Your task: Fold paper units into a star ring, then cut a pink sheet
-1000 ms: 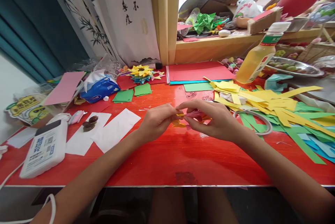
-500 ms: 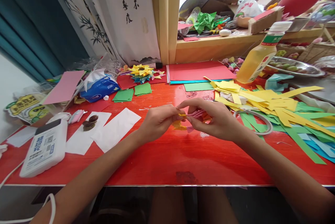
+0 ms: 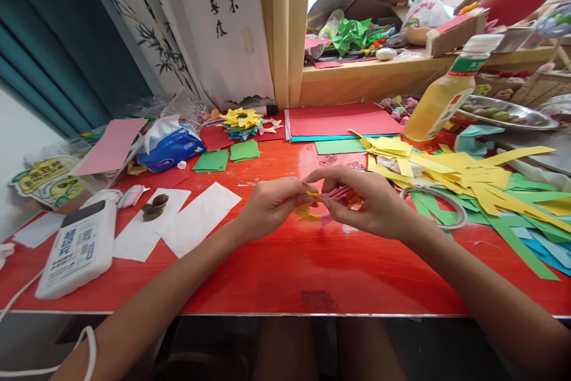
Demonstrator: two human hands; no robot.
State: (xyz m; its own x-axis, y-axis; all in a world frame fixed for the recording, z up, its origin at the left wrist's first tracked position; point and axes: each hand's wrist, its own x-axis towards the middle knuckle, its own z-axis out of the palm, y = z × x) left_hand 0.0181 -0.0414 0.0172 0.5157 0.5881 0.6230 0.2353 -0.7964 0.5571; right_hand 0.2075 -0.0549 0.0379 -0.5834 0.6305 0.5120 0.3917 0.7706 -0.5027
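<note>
My left hand [image 3: 273, 207] and my right hand [image 3: 363, 202] meet above the middle of the red table [image 3: 250, 274]. Between them is a small piece of folded yellow and pink paper [image 3: 307, 213], partly covered by my fingers. The left thumb and fingers pinch its yellow part. My right thumb and fingers close on the pink part, with the index finger arched over toward the left hand. Just beyond the hands, a ring of folded yellow and blue paper [image 3: 243, 121] lies at the back of the table.
Yellow paper strips [image 3: 482, 179], green strips and a tape roll [image 3: 461, 214] lie at right. A bottle of yellow liquid [image 3: 441, 101] stands behind them. At left are a white device [image 3: 78, 250], white papers [image 3: 200, 220] and a blue tissue pack [image 3: 172, 150]. Red sheets [image 3: 339, 119] lie at the back.
The view has shifted very slightly. Both hands keep the same grip on the folded paper, with hardly any visible movement.
</note>
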